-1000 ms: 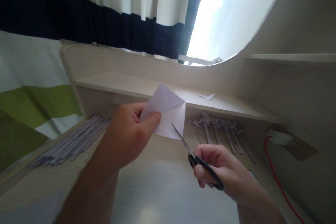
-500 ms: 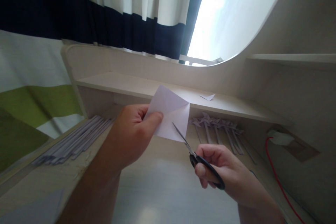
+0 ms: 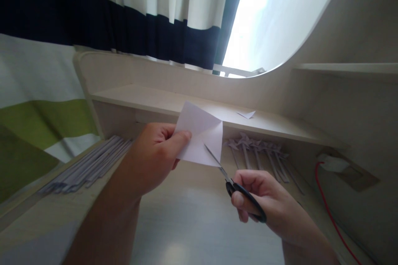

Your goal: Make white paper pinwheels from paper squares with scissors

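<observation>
The left hand [image 3: 152,153] pinches a white paper square [image 3: 199,136] at its left side, thumb on the front and fingers behind. It holds the paper up in the air above the desk [image 3: 186,223], so the far side hangs free and the scissors [image 3: 231,184] can get at the lower edge. The right hand [image 3: 264,203] is curled tight around the black handles, and the thin blades point up and left, with their tips on the paper's bottom right part (whether the blades are parted is too small to tell).

The paper is tipped like a diamond, with fold lines that cross near its middle. It looks thin and bends a little.

Long paper strips [image 3: 87,165] lie in a pile on the left. Small paper pinwheels [image 3: 255,149] lie in a row under the shelf [image 3: 149,97].
</observation>
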Motion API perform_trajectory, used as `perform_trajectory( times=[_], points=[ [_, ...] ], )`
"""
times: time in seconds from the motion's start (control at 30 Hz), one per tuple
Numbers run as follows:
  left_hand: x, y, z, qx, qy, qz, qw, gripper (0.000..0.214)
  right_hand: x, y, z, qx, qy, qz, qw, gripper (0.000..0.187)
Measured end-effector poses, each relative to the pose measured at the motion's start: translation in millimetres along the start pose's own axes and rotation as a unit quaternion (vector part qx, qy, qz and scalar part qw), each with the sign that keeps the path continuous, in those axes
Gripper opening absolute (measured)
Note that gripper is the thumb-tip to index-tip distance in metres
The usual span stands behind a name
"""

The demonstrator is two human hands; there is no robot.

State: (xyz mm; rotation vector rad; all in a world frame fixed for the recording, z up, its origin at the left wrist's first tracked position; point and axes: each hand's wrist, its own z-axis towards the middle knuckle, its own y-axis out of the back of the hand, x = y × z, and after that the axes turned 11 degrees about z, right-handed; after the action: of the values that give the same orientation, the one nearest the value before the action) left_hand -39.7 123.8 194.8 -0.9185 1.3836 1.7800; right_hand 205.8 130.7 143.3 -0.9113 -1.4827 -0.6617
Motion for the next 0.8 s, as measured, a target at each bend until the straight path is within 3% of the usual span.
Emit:
perform_trajectory(
  times=[0.8],
  points=[
    [-0.4, -2.4, -1.9, 0.011, -0.005, 0.014, 1.0, 0.045, 0.3, 1.3, -0.1, -0.015, 0.0, -0.02, 1.0, 0.045]
  ],
)
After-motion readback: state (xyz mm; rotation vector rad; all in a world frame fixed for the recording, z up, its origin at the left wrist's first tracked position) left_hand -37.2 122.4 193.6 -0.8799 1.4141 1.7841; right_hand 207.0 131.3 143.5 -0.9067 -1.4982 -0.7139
